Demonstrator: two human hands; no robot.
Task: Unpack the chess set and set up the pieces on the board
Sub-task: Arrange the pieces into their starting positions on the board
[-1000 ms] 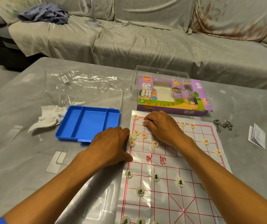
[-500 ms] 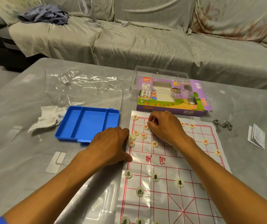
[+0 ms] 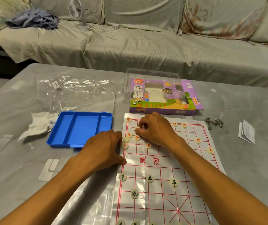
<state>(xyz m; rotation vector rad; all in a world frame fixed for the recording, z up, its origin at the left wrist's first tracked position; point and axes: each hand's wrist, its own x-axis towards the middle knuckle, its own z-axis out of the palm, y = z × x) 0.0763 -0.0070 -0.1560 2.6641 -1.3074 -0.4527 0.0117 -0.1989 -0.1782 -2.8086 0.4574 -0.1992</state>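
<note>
A crumpled white tissue point(image 3: 40, 125) and a smooth blue plastic tray point(image 3: 81, 128) lie left of the thin, glossy paper board point(image 3: 165, 166). The left hand point(image 3: 103, 149) rests on the board's left edge, fingers loosely curled and holding nothing. Just right of it, near the board's far-left corner, the right hand point(image 3: 154, 129) pinches a small round cream piece point(image 3: 137, 129) in thumb and fingertips; the free grid crossings lie directly beneath and beside this nearer hand.
</note>
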